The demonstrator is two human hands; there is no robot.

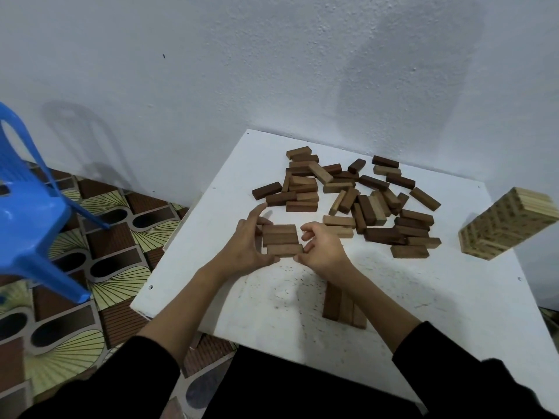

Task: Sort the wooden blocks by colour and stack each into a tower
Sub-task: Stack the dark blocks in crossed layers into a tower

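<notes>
Three mid-brown blocks (281, 239) lie side by side as a row on the white table (423, 297). My left hand (245, 246) presses their left ends, my right hand (320, 249) their right ends, fingertips on the nearest block. A loose pile of dark, mid-brown and light blocks (357, 201) spreads behind the hands. Another flat row of brown blocks (341, 306) sits under my right forearm, partly hidden. A tall tower of pale blocks (508, 225) stands at the table's right edge.
A blue plastic chair (27, 207) stands on the patterned floor (90, 267) to the left. A white wall runs right behind the table. The table's front edge meets my dark-clothed lap.
</notes>
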